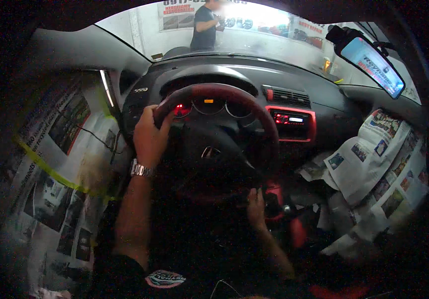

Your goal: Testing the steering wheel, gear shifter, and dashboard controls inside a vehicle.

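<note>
My left hand (150,135) is closed round the upper left rim of a dark red steering wheel (224,91), with a metal-band watch on its wrist. Below the wheel's lower right part, my right hand (256,202) reaches up close to the steering column. Its fingers look closed, but dimness hides what they hold, if anything. Behind the wheel, the instrument cluster (208,104) shows red and orange lights. Just right of my right hand are a red-trimmed console (273,192) and a round shiny knob (286,209), which looks like a gear lever's top.
Newspaper sheets (374,159) cover the passenger side; more paper (55,174) with yellow-green tape lines the driver's door. A lit car stereo (290,119) sits in a red surround under an air vent (291,97). Outside the windscreen stands a person (203,30). A rear-view mirror (372,65) hangs at upper right.
</note>
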Motion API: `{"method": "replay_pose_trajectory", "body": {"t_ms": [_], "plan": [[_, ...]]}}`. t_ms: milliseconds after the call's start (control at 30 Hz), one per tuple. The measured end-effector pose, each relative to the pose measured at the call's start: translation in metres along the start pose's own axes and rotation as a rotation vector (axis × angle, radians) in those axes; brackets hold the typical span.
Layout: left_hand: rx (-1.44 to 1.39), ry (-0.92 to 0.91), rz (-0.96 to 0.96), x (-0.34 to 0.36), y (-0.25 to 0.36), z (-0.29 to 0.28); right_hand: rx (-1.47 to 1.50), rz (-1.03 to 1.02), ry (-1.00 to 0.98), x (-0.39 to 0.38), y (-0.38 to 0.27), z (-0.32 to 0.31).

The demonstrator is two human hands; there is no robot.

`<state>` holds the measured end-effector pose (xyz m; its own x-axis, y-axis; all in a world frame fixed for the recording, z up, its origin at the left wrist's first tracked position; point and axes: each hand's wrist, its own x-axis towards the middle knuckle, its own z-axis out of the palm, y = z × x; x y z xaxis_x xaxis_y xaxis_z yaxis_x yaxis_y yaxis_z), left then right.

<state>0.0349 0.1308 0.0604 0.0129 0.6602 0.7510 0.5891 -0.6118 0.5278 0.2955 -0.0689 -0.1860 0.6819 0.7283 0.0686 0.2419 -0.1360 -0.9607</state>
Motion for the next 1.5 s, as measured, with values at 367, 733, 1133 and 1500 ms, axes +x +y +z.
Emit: {"method": "replay_pose_trajectory", "body": {"t_ms": [367, 733, 1133, 1500], "plan": [[-0.006, 0.024, 0.023, -0.002, -0.005, 0.002, -0.88, -0.605, 0.478, 0.039, 0.02, -0.116], [-0.042, 0.032, 0.04, -0.001, -0.008, 0.004, -0.802, -0.397, 0.297, 0.042, 0.084, -0.125], [-0.05, 0.019, 0.0, -0.004, -0.012, 0.006, -0.469, -0.343, 0.069, 0.025, 0.059, -0.057], [-0.15, 0.039, -0.165, -0.04, -0.035, 0.004, -0.357, -0.24, 0.065, 0.014, 0.044, -0.048]]}}
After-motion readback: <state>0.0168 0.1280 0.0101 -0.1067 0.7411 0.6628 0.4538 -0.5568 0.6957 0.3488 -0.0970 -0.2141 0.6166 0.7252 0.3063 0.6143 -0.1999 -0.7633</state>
